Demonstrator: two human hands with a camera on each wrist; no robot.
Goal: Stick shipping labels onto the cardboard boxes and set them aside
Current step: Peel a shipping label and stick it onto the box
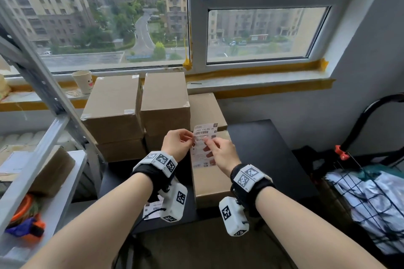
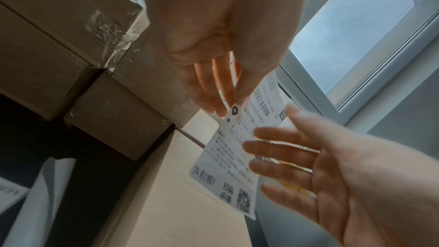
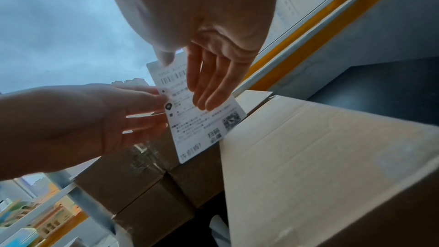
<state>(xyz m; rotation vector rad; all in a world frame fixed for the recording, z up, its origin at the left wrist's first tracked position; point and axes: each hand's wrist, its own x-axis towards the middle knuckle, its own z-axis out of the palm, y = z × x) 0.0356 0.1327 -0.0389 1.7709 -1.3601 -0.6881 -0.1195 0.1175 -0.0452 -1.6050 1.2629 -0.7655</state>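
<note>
I hold a white shipping label (image 1: 204,146) upright in both hands, just above a cardboard box (image 1: 209,188) on the black table (image 1: 262,148). My left hand (image 1: 190,137) pinches the label's left edge between thumb and fingers. My right hand (image 1: 207,141) holds the label near its middle, with the thumb on one face and the straight fingers against the other. The left wrist view shows the label (image 2: 225,168) pinched by my left hand (image 2: 228,110), with my right hand (image 2: 273,147) blurred. In the right wrist view the label (image 3: 204,132) hangs over the box (image 3: 320,157).
Taped cardboard boxes (image 1: 113,105) are stacked at the table's back left under the window. Another label sheet (image 1: 152,208) lies near the front edge. A metal shelf (image 1: 43,116) stands at left, a paper cup (image 1: 84,82) sits on the sill, and a wire cart (image 1: 367,192) is at right.
</note>
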